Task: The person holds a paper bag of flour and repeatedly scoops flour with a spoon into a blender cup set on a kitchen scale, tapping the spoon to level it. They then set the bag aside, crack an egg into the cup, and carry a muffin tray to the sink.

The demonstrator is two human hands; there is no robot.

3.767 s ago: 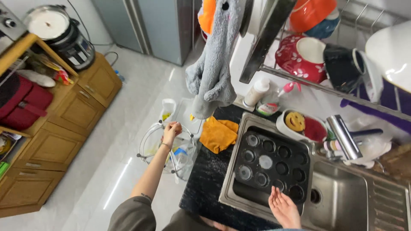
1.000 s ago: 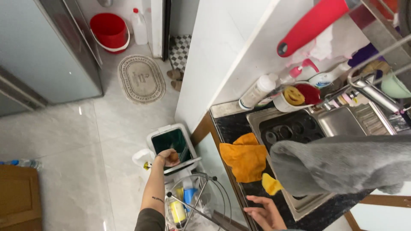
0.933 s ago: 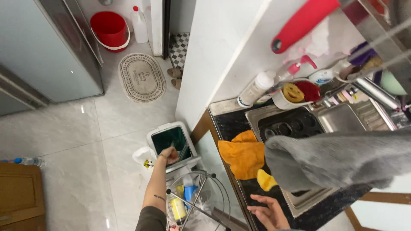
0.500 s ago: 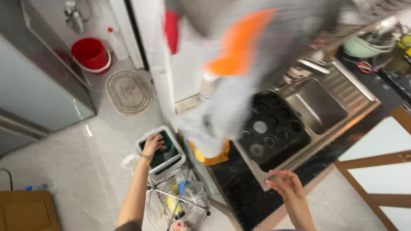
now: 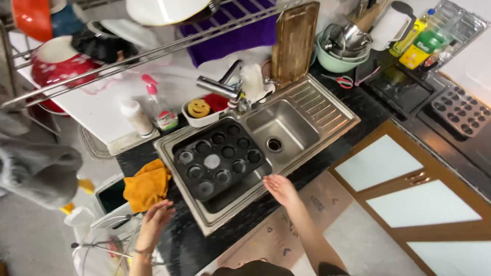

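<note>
1. The left hand [image 5: 156, 217] hangs with loose, spread fingers and nothing in its grasp over the black stone counter [image 5: 179, 245]; its fingertips are just beside the crumpled orange cloth [image 5: 146, 186], and whether they touch it cannot be told
2. The right hand [image 5: 280, 188] is flat and open, palm down and holding nothing, at the front rim of the stainless-steel double sink [image 5: 217, 225], near the closest corner of the tray
3. The black round-cupped metal muffin tray [image 5: 220, 158] lies tilted across the left basin, its far edge propped on the rim; neither hand touches it
4. Judging by this, the work is at the reaching stage: both hands are free and flank the tray, with no grip made. Taking hold would call for the right hand to close on the near corner and the left to move past the cloth to the tray's left edge
5. The right basin [image 5: 279, 130] holds only its drain
6. Behind the sink stand the chrome tap [image 5: 220, 87], a white dish with a yellow sponge [image 5: 199, 108], a clear spray bottle [image 5: 161, 110] and an upright wooden cutting board [image 5: 294, 41]
7. Far right, a second grey muffin tray [image 5: 460, 110] rests on the counter
</note>
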